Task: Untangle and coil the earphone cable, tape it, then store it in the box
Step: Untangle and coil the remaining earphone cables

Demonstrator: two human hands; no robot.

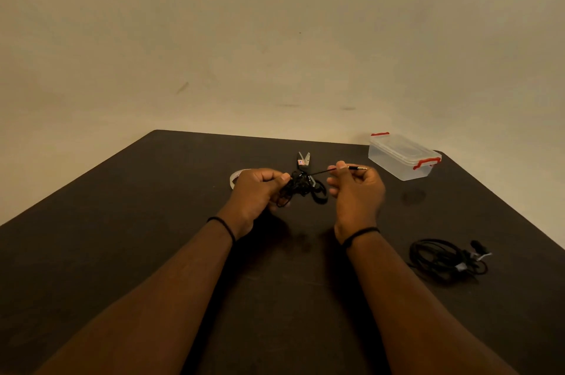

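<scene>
Above the dark table (pixel 153 252) before a bare beige wall (pixel 275 38), 2 hands pinch the tangled earphone cable (pixel 301 186).

table (pixel 122 252): you're working on dark, matt, faintly smudged wood
box (pixel 397 160): you're seeing clear, glossy plastic, red clips
plug (pixel 357 168): showing shiny metal

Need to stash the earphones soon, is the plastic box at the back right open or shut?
Shut. The lid sits flat on the clear box, and both red clips lie at its ends. Whether they are latched, cannot tell.
</scene>
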